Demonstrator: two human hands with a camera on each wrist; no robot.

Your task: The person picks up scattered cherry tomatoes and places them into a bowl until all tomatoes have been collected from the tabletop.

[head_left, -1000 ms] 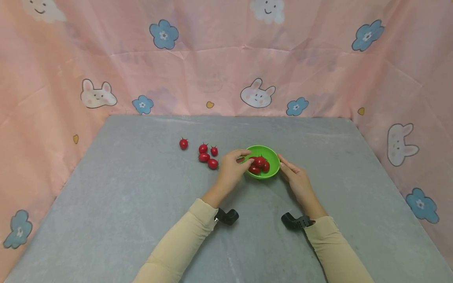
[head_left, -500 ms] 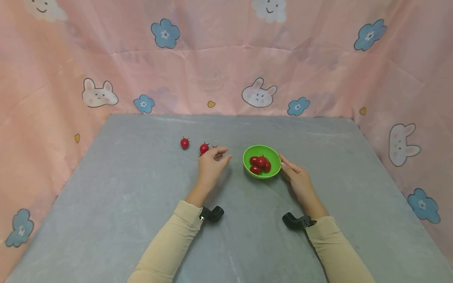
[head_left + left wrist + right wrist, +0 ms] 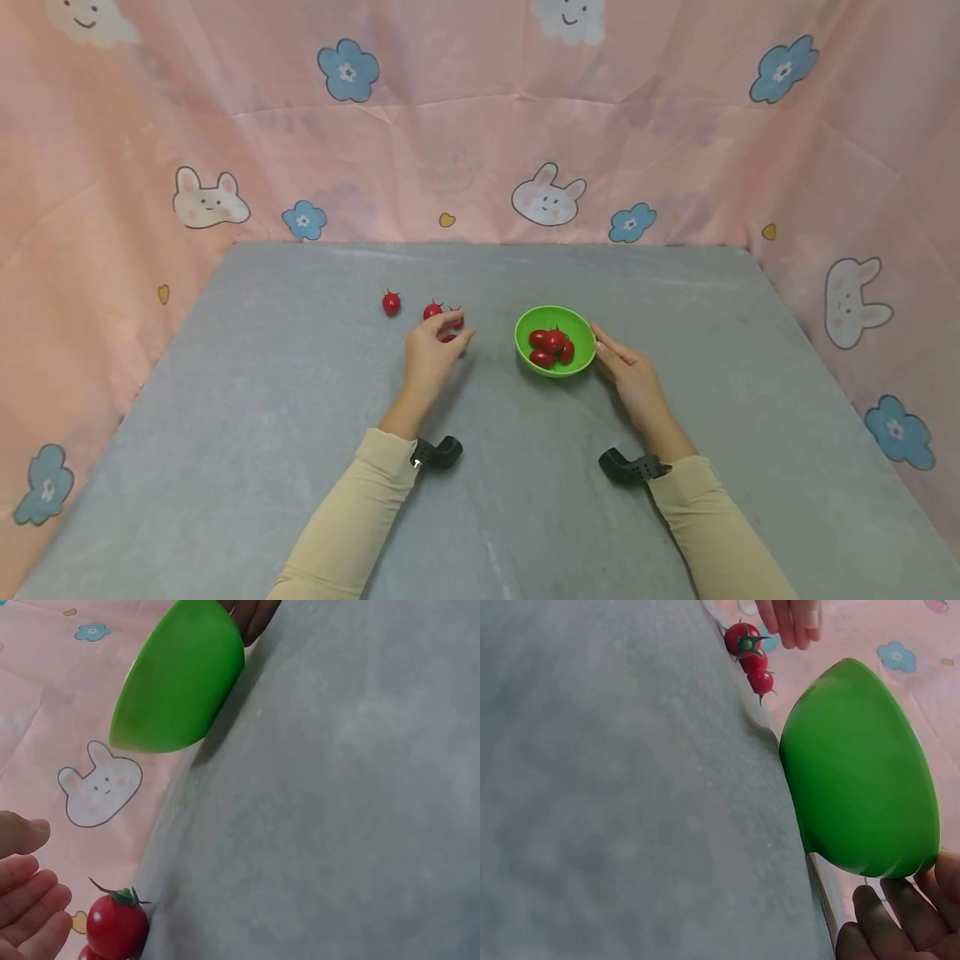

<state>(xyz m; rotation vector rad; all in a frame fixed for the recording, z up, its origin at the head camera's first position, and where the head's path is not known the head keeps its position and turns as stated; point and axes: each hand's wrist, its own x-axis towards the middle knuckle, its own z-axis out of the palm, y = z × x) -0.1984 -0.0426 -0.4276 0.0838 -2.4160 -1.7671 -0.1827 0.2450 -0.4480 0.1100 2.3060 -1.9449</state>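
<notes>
A green bowl [image 3: 525, 325] stands right of centre on the table in the head view, with several cherry tomatoes [image 3: 553, 340] inside. My right hand [image 3: 633, 383] holds the bowl's right side, fingers and thumb against its outer wall. In the right wrist view its fingers [image 3: 900, 919] touch the wall below the rim. My left hand [image 3: 431, 354] is over the loose tomatoes left of the bowl, thumb and fingers apart. Between them a tomato [image 3: 448, 338] partly shows; no grip on it is visible. Another tomato [image 3: 118, 926] lies beside this hand in the left wrist view.
A lone tomato [image 3: 392, 303] lies farther left, and two more tomatoes [image 3: 432, 310] sit just beyond the left hand. The grey table [image 3: 262, 400] ends at a pink printed curtain [image 3: 420, 142] at the back and sides. Each wrist wears a black camera band [image 3: 438, 452].
My left hand has withdrawn from the bowl and moved left to the loose tomatoes. The bowl now holds a tomato whose view the hand blocked. My right hand stays at the bowl.
</notes>
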